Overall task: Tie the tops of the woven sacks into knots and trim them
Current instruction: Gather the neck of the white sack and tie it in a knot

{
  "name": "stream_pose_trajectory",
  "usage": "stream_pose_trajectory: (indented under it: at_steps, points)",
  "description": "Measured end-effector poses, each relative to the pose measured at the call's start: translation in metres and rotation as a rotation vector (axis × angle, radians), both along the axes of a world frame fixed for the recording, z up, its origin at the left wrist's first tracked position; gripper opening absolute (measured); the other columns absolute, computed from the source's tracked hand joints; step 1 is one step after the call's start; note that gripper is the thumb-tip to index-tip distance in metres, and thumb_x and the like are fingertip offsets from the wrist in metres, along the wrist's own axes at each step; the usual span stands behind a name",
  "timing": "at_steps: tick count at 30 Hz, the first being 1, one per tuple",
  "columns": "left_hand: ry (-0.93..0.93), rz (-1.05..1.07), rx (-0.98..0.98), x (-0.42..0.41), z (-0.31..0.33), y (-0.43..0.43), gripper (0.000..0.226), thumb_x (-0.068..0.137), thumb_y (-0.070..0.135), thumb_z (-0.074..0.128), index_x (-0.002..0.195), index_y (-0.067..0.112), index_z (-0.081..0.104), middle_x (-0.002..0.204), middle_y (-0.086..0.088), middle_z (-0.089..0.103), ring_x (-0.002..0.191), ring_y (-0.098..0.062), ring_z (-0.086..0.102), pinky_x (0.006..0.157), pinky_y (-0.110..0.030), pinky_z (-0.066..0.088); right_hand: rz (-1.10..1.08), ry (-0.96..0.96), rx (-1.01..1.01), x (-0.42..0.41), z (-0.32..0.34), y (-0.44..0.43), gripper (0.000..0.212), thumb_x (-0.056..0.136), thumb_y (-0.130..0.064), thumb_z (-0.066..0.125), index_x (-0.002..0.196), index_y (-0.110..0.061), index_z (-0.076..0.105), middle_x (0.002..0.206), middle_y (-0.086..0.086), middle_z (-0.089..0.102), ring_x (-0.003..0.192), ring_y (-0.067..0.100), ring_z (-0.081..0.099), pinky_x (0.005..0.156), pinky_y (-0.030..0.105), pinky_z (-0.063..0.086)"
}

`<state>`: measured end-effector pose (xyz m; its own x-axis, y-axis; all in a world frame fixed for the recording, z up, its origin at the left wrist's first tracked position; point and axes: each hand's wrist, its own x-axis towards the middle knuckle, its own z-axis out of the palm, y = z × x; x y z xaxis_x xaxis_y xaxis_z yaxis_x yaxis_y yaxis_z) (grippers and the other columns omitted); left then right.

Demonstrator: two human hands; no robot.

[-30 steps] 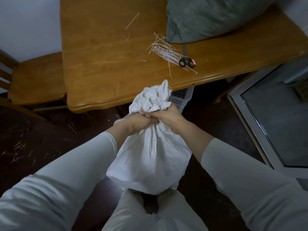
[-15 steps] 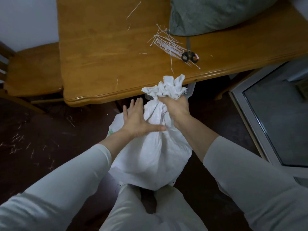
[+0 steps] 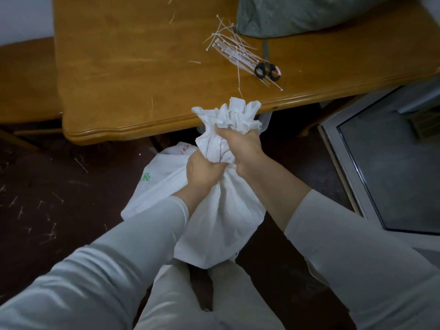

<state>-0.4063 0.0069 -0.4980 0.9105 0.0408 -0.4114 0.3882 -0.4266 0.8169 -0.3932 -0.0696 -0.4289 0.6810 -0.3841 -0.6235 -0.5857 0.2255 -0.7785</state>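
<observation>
A filled white woven sack stands between my knees, below the table's front edge. Its top is bunched into a crumpled tuft. My right hand grips the gathered neck just under the tuft. My left hand grips the neck lower down, touching the right hand. A heap of white cable ties lies on the wooden table, with black-handled scissors lying on them.
A grey-green sack lies at the table's far right. Another white sack with green print sits on the dark floor behind the held one. Cut tie ends litter the floor at left. A chair stands left; a glass-panelled frame right.
My left hand, flat on the sack half a second ago, has closed round the neck below my right hand. The right hand kept its grip under the tuft.
</observation>
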Motion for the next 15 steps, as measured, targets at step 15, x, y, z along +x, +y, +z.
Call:
stream_pose_trajectory:
  at_steps: [15]
  points:
    - [0.002, -0.365, 0.074, 0.015, -0.003, 0.007, 0.058, 0.074, 0.028, 0.063, 0.129, 0.014, 0.049, 0.126, -0.004, 0.059, 0.117, -0.017, 0.055, 0.097, -0.031, 0.048, 1.517, -0.754, -1.971, -0.009, -0.027, -0.059, 0.060, 0.098, -0.003, 0.005, 0.141, -0.019, 0.042, 0.148, 0.000, 0.042, 0.136, 0.025, 0.040, 0.113, 0.052, 0.012]
